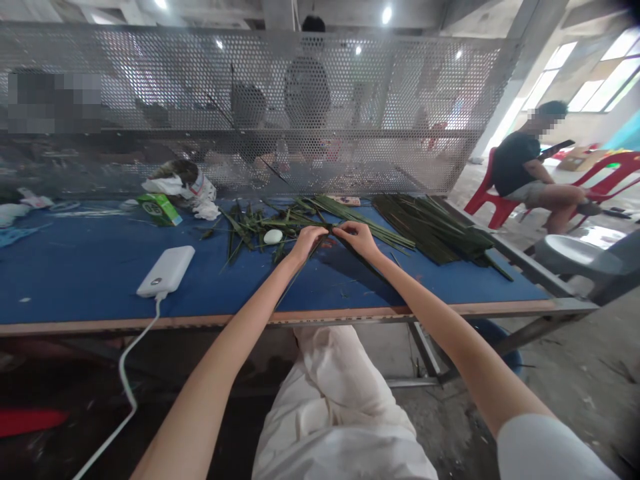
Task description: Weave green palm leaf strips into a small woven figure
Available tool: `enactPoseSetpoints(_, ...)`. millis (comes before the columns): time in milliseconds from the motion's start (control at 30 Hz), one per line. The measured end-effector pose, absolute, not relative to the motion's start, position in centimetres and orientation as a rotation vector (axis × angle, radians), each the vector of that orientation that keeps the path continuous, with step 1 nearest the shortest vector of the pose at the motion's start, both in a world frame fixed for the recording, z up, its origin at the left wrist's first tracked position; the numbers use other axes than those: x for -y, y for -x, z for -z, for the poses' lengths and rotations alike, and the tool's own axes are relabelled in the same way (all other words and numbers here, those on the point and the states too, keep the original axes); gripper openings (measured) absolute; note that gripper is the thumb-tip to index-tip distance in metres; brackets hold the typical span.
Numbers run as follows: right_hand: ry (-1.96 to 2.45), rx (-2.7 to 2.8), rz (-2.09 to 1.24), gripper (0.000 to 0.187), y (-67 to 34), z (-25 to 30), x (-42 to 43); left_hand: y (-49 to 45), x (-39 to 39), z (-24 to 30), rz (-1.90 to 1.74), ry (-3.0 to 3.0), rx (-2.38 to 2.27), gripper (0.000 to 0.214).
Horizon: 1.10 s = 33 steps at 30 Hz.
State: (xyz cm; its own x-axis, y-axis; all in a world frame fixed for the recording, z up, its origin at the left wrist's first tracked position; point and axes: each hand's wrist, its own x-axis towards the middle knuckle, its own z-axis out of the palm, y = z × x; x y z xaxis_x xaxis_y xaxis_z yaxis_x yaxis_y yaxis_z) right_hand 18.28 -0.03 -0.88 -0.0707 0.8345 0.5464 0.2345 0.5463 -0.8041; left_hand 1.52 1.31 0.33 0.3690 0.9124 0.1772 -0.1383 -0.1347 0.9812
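"Leaf strips, dark green [329, 229]: where are they?"

"Between the two hands, over the blue tabletop [215, 280], near its middle. The left hand [313, 240] pinches them with thumb and fingers, and the right hand [357, 237] pinches the same spot from the other side. Long ends trail down toward the table's front edge."

"Any containers?"

"A green carton [160, 209] lies toward the back left, against a crumpled white bag [185, 187] with something dark and bunched at its top. I can't tell what the carton holds. Off the right end is a pale round basin [565, 250], and below the table a blue tub [500, 347], mostly hidden; their contents I can't make out."

"Anything legible?"

"The carton has large pale characters, too small to read surely. The bag carries red and blue print, also unreadable."

"And the materials?"

"Thin, frayed leaf scraps [243, 227] lie left of the hands beside a smooth white egg-shaped object [273, 237]. To the right is a broad, ribbed leaf bundle [435, 230]. A glossy white rounded block [167, 270] has a white cable [125, 373] plugged in. Behind everything stands a perforated metal screen [375, 100]."
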Motion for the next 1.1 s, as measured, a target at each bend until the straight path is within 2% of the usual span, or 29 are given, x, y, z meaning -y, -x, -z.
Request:
enactPoseSetpoints(233,0.908,1.67,-0.636,0.035,-18.2,0.5,0.5,-1.3,-1.4,0.4,-1.09,-1.35,-0.787,0.036)
enactPoseSetpoints(433,0.941,1.675,-0.652,0.035,-18.8,0.4,0.2,-1.0,-2.4,0.7,-1.162,-1.265,-0.849,0.031)
enactPoseSetpoints(600,0.969,1.52,-1.22,0.04,-20.7,-0.5,-0.3,-0.3,-3.0,0.3,-1.163,-1.214,-0.877,0.025)
enactPoseSetpoints(667,0.892,1.496,-1.339,0.037,-21.0,-0.8,-0.2,-0.1,-3.1,0.4,-1.141,-1.216,-0.862,0.025)
enactPoseSetpoints(833,0.725,1.651,-1.135,0.048,-20.0,-0.6,0.6,-0.2,-2.8,0.6,-1.083,-1.264,-0.804,0.024)
enactPoseSetpoints(967,0.756,1.709,-1.0,0.039,-19.3,0.0,0.6,-0.5,-2.4,0.5,-1.054,-1.277,-0.832,0.021)
enactPoseSetpoints(1100,0.798,1.668,-0.966,0.038,-19.1,0.3,0.4,-0.7,-2.2,0.4,-1.022,-1.277,-0.843,0.017)
